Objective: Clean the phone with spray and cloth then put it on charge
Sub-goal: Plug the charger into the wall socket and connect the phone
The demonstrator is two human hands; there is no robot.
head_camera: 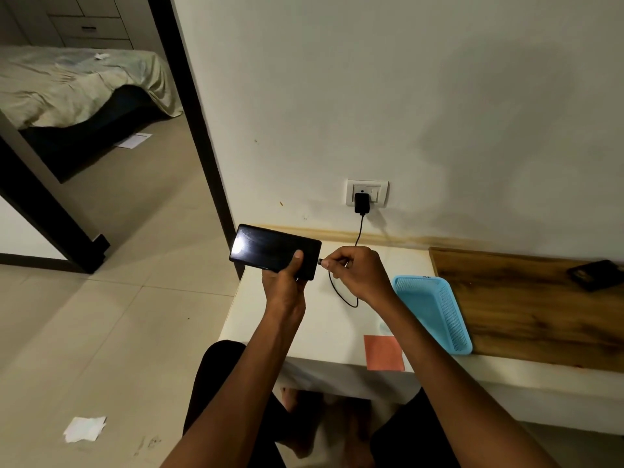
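My left hand point(287, 285) holds a black phone point(270, 246) level above the left end of the white table point(324, 325), thumb on its dark screen. My right hand point(358, 273) pinches the plug of a black charging cable point(341, 295) right at the phone's right end. The cable loops over the table and runs up to a black charger point(362, 203) plugged into the white wall socket point(380, 192). A pink cloth point(383, 352) lies flat at the table's front edge. No spray bottle is in sight.
A blue mesh basket point(435, 312) lies on the table right of my right arm. A wooden board point(526, 309) covers the table's right part, with a dark object point(596, 275) on it. A doorway to a bedroom opens at the left. A scrap of paper point(84, 428) lies on the floor.
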